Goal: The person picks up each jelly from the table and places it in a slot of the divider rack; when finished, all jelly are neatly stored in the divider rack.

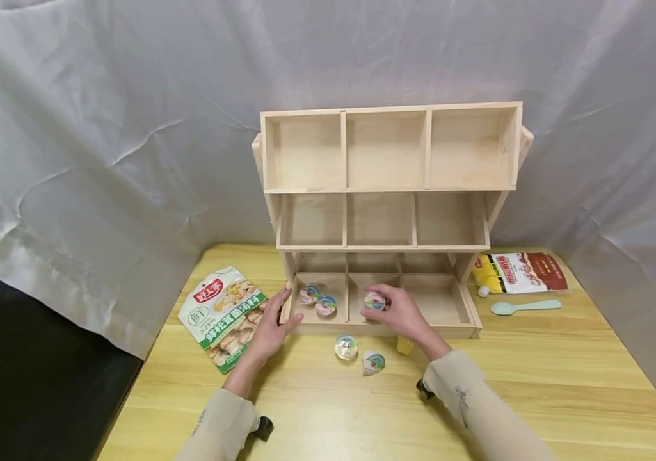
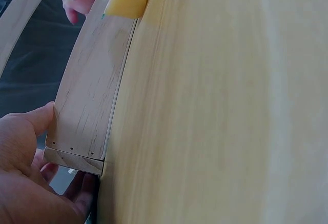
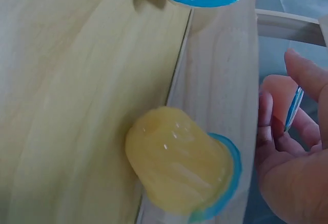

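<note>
My right hand (image 1: 401, 312) pinches a small jelly cup (image 1: 374, 301) with a printed lid, over the bottom middle compartment of the wooden rack (image 1: 388, 254). In the right wrist view this jelly cup looks pinkish, its blue-edged lid sideways. At the rack's lower left corner, my left hand (image 1: 269, 330) grips the wood, thumb at the front board and fingers round the outer side. Two jelly cups (image 1: 325, 305) lie in the bottom left compartment. On the table before the rack are a pale jelly cup (image 1: 345, 347), a tilted one (image 1: 373, 363) and a yellow one (image 1: 405, 345), partly behind my right wrist.
Left of the rack lies a green and white food pouch (image 1: 224, 318). To the right are a spouted pouch (image 1: 520, 272) and a pale blue spoon (image 1: 525, 307). The rack has three tiers of divided compartments; a grey curtain (image 1: 132, 115) hangs behind it.
</note>
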{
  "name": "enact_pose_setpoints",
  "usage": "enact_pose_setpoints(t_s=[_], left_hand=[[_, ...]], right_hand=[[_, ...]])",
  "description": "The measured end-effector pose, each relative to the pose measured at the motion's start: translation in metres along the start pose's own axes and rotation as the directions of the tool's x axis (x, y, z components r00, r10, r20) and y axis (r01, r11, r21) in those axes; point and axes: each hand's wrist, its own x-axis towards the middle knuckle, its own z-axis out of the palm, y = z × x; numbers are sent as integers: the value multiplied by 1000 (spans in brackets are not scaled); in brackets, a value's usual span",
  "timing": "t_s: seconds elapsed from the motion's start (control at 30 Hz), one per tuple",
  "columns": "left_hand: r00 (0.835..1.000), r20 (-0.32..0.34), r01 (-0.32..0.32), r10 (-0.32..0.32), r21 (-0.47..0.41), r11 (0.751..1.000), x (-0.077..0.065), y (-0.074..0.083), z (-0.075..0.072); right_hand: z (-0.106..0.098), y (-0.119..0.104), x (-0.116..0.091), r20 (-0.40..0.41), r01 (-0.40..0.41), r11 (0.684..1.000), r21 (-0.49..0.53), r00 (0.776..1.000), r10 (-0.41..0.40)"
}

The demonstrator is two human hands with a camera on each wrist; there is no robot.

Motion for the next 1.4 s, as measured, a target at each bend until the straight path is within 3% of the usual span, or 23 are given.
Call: enact_pose_setpoints(t_s=[0.4, 1.4], left_hand=[[1000, -10, -9, 9, 3, 1000, -1, -2, 1], [998, -36, -54, 53, -26, 998, -4, 2, 4]], right_hand=[[11, 7, 7, 7, -13, 1000, 24, 1000, 13], [20, 12, 17, -36, -20, 989, -149, 999, 15]])
